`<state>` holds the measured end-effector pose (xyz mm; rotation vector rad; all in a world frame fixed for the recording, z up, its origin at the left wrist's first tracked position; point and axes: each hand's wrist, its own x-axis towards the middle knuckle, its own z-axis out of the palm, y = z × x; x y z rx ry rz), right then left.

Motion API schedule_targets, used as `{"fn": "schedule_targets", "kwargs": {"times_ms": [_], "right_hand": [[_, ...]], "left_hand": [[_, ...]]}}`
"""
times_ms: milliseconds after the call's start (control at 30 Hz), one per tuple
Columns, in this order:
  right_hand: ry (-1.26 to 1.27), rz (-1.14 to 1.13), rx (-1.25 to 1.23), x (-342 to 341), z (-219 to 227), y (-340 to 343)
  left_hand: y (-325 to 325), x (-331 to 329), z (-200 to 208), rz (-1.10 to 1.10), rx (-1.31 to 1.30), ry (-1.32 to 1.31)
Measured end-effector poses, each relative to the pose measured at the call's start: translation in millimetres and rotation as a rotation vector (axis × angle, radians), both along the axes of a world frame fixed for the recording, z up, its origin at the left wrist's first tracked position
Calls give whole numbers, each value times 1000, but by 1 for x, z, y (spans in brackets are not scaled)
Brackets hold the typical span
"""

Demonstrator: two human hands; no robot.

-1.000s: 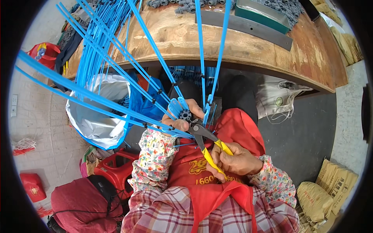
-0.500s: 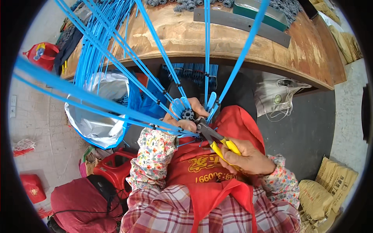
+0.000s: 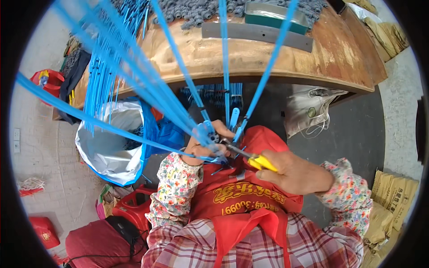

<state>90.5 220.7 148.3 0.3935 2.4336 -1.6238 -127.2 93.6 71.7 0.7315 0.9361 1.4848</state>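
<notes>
My left hand is closed around the dark, notched round hub of a frame of long blue ribs. The ribs fan up and outward from it, and several are smeared by motion. Small black fittings sit on them near the hub. My right hand grips pliers with yellow handles. The dark metal jaws reach in beside the hub, next to my left fingers and the rib ends. Whether the jaws pinch anything I cannot make out.
A wooden bench ahead bears grey plastic fittings, a green box, a grey metal bar and a bundle of blue rods. A blue-white bag stands left, near a red stool. Brown sacks lie right.
The blue ribs at the left have swung and blurred together. My right hand has turned, and the pliers' handles have come together. The whole view has shifted slightly.
</notes>
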Motion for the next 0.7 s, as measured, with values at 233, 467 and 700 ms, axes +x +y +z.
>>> {"fn": "schedule_targets", "kwargs": {"times_ms": [233,467,700], "right_hand": [[157,-71,-98,-18,-4,2],[514,-308,651,-57,7,72],[677,-373,908,-72,-1,81]], "left_hand": [[-12,-11,-27,260,184,150],[-16,-11,-11,567,341,299],[-8,-7,4,583,366,74]]}}
